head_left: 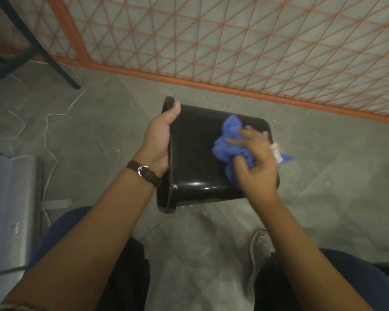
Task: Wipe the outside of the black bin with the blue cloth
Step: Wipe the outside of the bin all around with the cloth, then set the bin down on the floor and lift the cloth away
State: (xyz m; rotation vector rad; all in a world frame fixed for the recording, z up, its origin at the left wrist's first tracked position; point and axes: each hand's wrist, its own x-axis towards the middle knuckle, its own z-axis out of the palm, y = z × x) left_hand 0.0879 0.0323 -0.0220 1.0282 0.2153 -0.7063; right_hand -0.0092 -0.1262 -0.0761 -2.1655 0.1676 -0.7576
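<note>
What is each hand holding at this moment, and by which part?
The left hand grips the black bin by its rim. The right hand holds the bunched blue cloth against the bin's side.

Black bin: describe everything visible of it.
The black bin looks like glossy plastic, with rounded corners and a thicker rim. It is tipped on its side, opening toward the left hand, which grips the rim. The right hand holds the crumpled blue cloth against its upward-facing wall near the base.

black bin [195, 153], blue cloth [229, 140], orange mesh fence [234, 41]
</note>
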